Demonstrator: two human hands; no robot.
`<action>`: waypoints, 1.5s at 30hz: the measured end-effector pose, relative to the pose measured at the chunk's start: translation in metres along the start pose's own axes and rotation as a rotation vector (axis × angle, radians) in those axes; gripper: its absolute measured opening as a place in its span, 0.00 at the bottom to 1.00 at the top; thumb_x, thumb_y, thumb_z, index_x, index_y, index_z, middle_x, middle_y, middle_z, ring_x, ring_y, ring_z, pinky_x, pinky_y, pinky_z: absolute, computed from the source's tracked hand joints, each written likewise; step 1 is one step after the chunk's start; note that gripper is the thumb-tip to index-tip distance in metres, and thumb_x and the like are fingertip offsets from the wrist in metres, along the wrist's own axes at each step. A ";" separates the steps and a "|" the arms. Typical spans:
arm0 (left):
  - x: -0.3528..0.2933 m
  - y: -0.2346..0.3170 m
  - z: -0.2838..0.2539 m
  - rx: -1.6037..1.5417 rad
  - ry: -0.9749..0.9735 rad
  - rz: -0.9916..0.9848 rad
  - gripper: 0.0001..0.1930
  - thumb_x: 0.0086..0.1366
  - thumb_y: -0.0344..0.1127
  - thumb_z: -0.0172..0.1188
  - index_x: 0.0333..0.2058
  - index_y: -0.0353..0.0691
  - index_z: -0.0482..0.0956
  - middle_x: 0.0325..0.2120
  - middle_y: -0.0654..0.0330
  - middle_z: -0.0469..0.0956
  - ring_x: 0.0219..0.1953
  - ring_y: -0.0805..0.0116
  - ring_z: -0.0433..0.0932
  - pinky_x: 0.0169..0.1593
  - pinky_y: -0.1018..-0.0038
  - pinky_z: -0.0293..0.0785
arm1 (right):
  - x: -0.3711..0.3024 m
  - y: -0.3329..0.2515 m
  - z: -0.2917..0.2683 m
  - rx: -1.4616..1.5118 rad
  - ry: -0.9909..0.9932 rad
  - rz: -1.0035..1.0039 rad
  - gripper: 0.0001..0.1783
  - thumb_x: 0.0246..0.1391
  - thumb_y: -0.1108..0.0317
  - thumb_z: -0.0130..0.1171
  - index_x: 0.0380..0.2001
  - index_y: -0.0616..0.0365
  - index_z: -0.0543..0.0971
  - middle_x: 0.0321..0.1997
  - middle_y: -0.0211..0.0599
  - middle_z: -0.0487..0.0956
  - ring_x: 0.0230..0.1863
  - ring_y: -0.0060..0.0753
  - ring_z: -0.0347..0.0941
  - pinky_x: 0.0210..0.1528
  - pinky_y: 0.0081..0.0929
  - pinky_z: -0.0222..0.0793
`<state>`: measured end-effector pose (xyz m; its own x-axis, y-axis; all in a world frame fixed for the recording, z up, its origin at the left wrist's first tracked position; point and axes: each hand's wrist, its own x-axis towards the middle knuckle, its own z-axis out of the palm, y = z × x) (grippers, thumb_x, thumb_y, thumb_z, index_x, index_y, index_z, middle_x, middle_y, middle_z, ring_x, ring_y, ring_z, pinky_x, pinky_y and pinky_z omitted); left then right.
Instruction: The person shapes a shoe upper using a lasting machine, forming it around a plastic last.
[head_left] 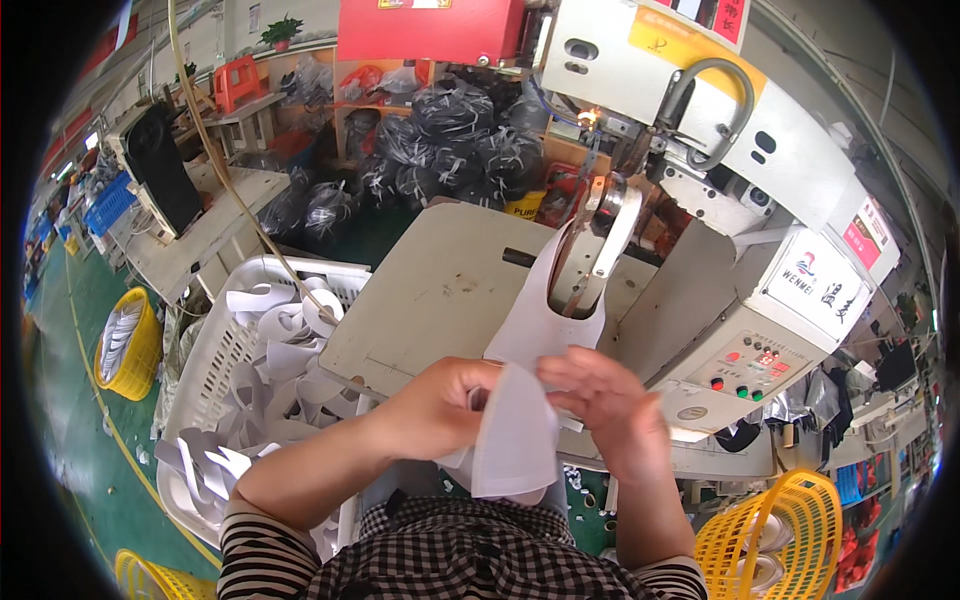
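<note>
Near my lap, my left hand (440, 405) is closed on a white shoe upper piece (517, 435), a stiff curved sheet that stands up from the fingers and hides some of them. My right hand (612, 408) is slightly smeared by motion at the piece's right side, its fingers stretched out and apart. Whether those fingertips touch the sheet I cannot tell. Just beyond both hands, another white upper piece (535, 318) lies around the metal arm (600, 235) of a machine.
The grey machine (740, 320) has buttons on its right body, with its beige worktable (430, 290) ahead of me. A white basket (215, 365) of white pieces stands left. A yellow basket (815, 520) is at lower right. Black bags (450, 130) pile up behind.
</note>
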<state>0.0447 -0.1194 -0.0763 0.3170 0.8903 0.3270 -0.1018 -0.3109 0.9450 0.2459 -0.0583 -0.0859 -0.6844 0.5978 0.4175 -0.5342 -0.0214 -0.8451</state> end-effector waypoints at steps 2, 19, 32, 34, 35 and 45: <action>0.012 0.006 -0.002 0.061 0.000 -0.113 0.07 0.54 0.29 0.60 0.32 0.36 0.74 0.30 0.65 0.77 0.30 0.81 0.72 0.36 0.82 0.66 | 0.000 -0.002 0.005 -0.185 -0.016 0.031 0.34 0.55 0.50 0.48 0.55 0.66 0.59 0.52 0.44 0.68 0.55 0.32 0.61 0.56 0.31 0.55; 0.115 0.056 -0.058 -0.164 0.162 -0.205 0.09 0.49 0.36 0.62 0.28 0.42 0.73 0.21 0.68 0.70 0.20 0.83 0.62 0.21 0.86 0.53 | 0.080 -0.047 -0.064 -0.070 0.380 -0.104 0.07 0.44 0.71 0.58 0.30 0.59 0.75 0.29 0.31 0.76 0.30 0.22 0.72 0.36 0.20 0.66; 0.158 0.042 -0.074 -0.201 0.216 -0.221 0.06 0.49 0.33 0.59 0.25 0.40 0.72 0.15 0.69 0.65 0.14 0.84 0.58 0.18 0.87 0.51 | 0.108 -0.044 -0.084 0.011 0.490 -0.168 0.08 0.44 0.71 0.54 0.31 0.58 0.72 0.31 0.30 0.74 0.35 0.25 0.70 0.41 0.25 0.65; 0.163 0.036 -0.079 -0.220 0.217 -0.241 0.06 0.49 0.33 0.59 0.25 0.41 0.72 0.14 0.69 0.65 0.14 0.83 0.58 0.18 0.86 0.51 | 0.112 -0.044 -0.085 0.029 0.474 -0.138 0.08 0.44 0.70 0.54 0.31 0.58 0.72 0.31 0.30 0.73 0.37 0.25 0.70 0.41 0.24 0.65; 0.164 0.033 -0.081 -0.238 0.216 -0.260 0.06 0.49 0.33 0.59 0.25 0.41 0.72 0.14 0.68 0.66 0.13 0.83 0.58 0.17 0.86 0.51 | 0.115 -0.044 -0.082 0.030 0.475 -0.136 0.08 0.44 0.70 0.54 0.31 0.58 0.72 0.31 0.30 0.73 0.37 0.25 0.70 0.41 0.24 0.65; 0.150 0.013 -0.081 -0.367 0.000 -0.363 0.15 0.63 0.47 0.48 0.25 0.43 0.72 0.14 0.61 0.71 0.09 0.82 0.58 0.11 0.85 0.47 | 0.096 -0.024 -0.091 0.167 0.238 -0.029 0.13 0.55 0.60 0.48 0.24 0.57 0.71 0.16 0.23 0.64 0.17 0.20 0.53 0.22 0.17 0.47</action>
<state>0.0145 0.0366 -0.0141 0.3937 0.9190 -0.0227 -0.3090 0.1556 0.9383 0.2385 0.0725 -0.0563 -0.5426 0.7708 0.3339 -0.6398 -0.1216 -0.7589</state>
